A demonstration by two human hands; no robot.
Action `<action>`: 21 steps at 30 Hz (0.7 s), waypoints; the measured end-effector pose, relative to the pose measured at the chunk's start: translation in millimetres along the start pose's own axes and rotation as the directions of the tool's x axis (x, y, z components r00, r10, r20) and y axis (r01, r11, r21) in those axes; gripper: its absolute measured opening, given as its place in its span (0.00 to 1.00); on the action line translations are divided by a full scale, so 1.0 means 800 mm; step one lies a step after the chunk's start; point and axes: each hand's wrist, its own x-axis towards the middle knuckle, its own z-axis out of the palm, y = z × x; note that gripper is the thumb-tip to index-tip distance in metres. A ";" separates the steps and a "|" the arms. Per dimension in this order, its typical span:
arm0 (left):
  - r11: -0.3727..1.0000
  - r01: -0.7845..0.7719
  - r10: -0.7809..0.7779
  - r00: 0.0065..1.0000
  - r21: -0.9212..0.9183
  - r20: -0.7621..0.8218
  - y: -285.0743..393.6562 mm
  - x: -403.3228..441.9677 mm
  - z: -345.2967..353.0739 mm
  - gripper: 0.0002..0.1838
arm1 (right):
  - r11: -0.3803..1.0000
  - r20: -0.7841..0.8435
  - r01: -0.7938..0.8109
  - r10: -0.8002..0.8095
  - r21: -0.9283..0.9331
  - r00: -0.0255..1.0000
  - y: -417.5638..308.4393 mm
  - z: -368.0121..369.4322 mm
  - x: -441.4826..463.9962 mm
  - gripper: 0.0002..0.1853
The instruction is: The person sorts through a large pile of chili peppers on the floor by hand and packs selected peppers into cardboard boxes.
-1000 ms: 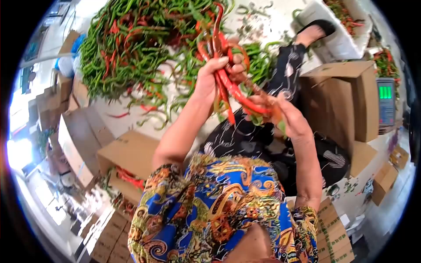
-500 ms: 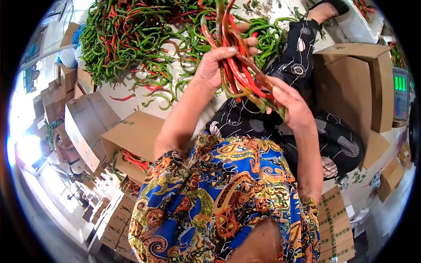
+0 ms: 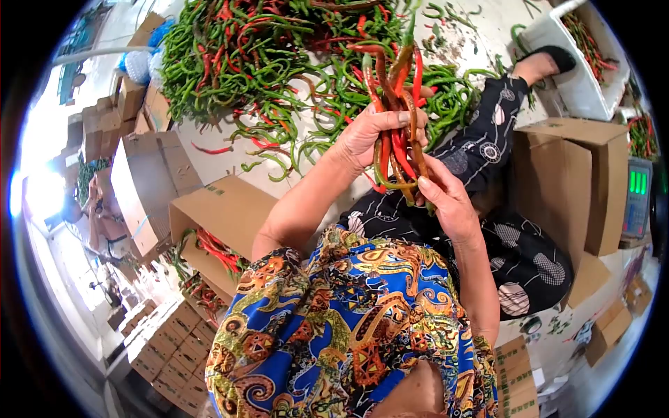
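A bunch of long chili peppers (image 3: 399, 143), red, brownish and green, is held upright above my lap. My left hand (image 3: 376, 132) wraps round the middle of the bunch, thumb across the front. Lower down, my right hand (image 3: 446, 198) closes on the bottom ends, with its thumb against them and some fingers hidden behind. Just past my hands lies a big heap of green and red chili peppers (image 3: 230, 63), spilling loosely towards me over the pale floor.
An open cardboard box (image 3: 223, 202) at my left holds red peppers. At my right stand another cardboard box (image 3: 557, 181) and a scale with a green display (image 3: 637, 184). A white foam box (image 3: 603, 90) with peppers is at the far right. Stacked cartons (image 3: 174, 355) are at lower left.
The bunch has gone from slanting to nearly upright. My right hand has moved left and down along it, closer to my left hand, which still grips it. The view has shifted slightly.
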 end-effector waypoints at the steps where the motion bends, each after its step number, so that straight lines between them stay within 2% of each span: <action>1: 0.999 -0.022 0.023 0.999 0.035 -0.036 0.004 -0.006 0.002 0.34 | 0.999 0.004 0.019 -0.019 -0.031 1.000 -0.002 0.003 0.002 0.25; 4: 0.987 -0.026 0.060 0.976 0.159 -0.210 0.034 -0.033 -0.025 0.26 | 0.983 0.069 0.048 -0.036 -0.177 0.997 -0.015 0.014 0.010 0.25; 5: 0.974 0.001 0.080 0.934 0.228 -0.349 0.055 -0.048 -0.034 0.22 | 0.978 0.014 0.027 -0.025 -0.208 1.000 -0.011 0.011 0.017 0.25; 7: 0.926 0.040 0.151 0.873 0.377 -0.463 0.106 -0.097 -0.052 0.20 | 0.994 -0.026 -0.014 0.011 -0.111 1.000 -0.006 0.007 0.025 0.24; 9: 0.941 0.020 0.161 0.852 0.337 -0.498 0.163 -0.169 -0.044 0.19 | 0.999 -0.022 -0.046 0.046 0.004 0.999 0.009 -0.010 0.030 0.24; 11: 0.896 0.009 0.284 0.755 0.444 -0.590 0.213 -0.267 -0.056 0.19 | 0.998 -0.041 -0.055 0.053 -0.028 0.998 0.021 -0.019 0.032 0.24; 13: 0.884 -0.168 0.422 0.685 0.436 -0.594 0.239 -0.359 -0.050 0.19 | 0.997 -0.003 -0.072 0.072 0.009 0.997 0.036 -0.037 0.041 0.24; 15: 0.827 -0.270 0.539 0.631 0.493 -0.558 0.241 -0.461 -0.045 0.17 | 0.997 0.007 -0.068 0.068 0.031 0.998 0.034 -0.030 0.039 0.23; 17: 0.834 -0.278 0.548 0.517 0.476 -0.658 0.227 -0.544 -0.049 0.14 | 0.996 -0.004 -0.089 0.089 0.022 0.996 0.027 -0.021 0.040 0.22; 18: 0.859 -0.248 0.512 0.399 0.448 -0.761 0.220 -0.588 -0.063 0.12 | 0.996 -0.003 -0.092 0.092 0.008 0.996 0.025 -0.018 0.041 0.21; 19: 0.881 -0.202 0.470 0.257 0.428 -0.845 0.192 -0.572 -0.101 0.12 | 0.992 -0.004 -0.124 0.124 0.023 0.992 0.044 -0.058 0.067 0.21; 20: 0.875 -0.133 0.483 0.217 0.465 -0.848 0.176 -0.581 -0.105 0.12 | 0.991 -0.001 -0.131 0.131 0.030 0.991 0.044 -0.061 0.068 0.21; 21: 0.893 -0.072 0.448 0.071 0.444 -0.891 0.156 -0.587 -0.123 0.11 | 0.990 0.000 -0.134 0.134 0.034 0.991 0.045 -0.065 0.069 0.20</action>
